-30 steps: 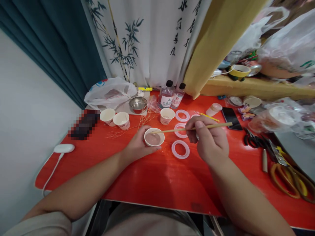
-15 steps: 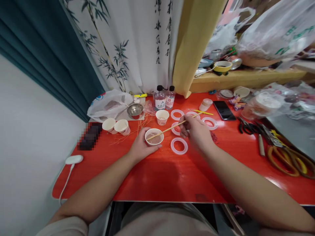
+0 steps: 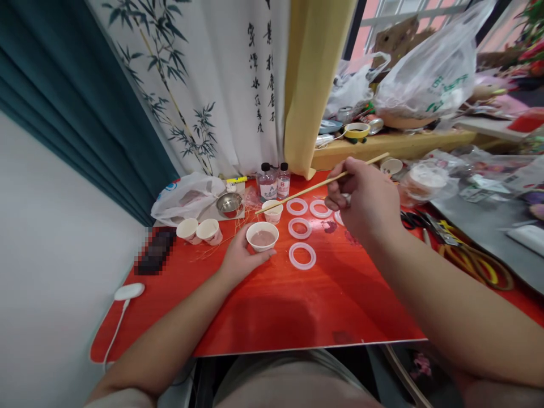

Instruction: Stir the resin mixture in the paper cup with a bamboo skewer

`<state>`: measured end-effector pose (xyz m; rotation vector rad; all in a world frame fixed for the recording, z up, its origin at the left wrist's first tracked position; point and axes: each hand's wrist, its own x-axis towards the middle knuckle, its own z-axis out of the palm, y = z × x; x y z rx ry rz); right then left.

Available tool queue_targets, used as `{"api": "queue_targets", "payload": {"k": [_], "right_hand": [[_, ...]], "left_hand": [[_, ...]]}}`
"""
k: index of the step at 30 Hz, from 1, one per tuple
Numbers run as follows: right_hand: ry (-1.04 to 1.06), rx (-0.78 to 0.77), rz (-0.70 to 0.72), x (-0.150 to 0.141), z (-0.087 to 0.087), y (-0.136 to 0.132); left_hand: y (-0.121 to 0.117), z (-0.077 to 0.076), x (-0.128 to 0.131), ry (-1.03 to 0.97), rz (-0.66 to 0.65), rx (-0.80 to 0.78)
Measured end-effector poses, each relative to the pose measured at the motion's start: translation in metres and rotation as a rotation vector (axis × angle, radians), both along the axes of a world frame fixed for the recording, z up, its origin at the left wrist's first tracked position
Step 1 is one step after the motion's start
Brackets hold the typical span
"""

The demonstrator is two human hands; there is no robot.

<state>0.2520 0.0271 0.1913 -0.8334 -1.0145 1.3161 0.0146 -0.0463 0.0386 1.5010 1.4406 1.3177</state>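
On a red table [image 3: 297, 306], paper cup [image 3: 262, 238], bamboo-print curtain [image 3: 221, 113]

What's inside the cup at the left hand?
The white paper cup holds opaque pinkish-brown liquid, which hides the cup's bottom; the left hand holds its side.

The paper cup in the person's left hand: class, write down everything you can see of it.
The small white paper cup stands upright and open, with a round, slightly rolled rim. Inside is a smooth, opaque, pinkish-brown liquid, which fills its lower part. The left hand holds it from the near side, with the fingers curving around its wall. It sits above the glossy red tabletop, though whether its base touches the surface cannot be told. Nothing else touches it.
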Motion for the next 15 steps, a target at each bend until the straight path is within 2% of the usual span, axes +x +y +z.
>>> {"api": "queue_targets", "payload": {"k": [6,15], "right_hand": [[-0.064,0.061,-0.044,-0.002,0.019,-0.002],[-0.027,0.034,-0.125,-0.012,0.048,-0.009]], "left_hand": [[0.002,-0.001,0.001,-0.037,-0.024,0.01],[0.004,-0.005,-0.001,-0.069,-0.038,0.0]]}}
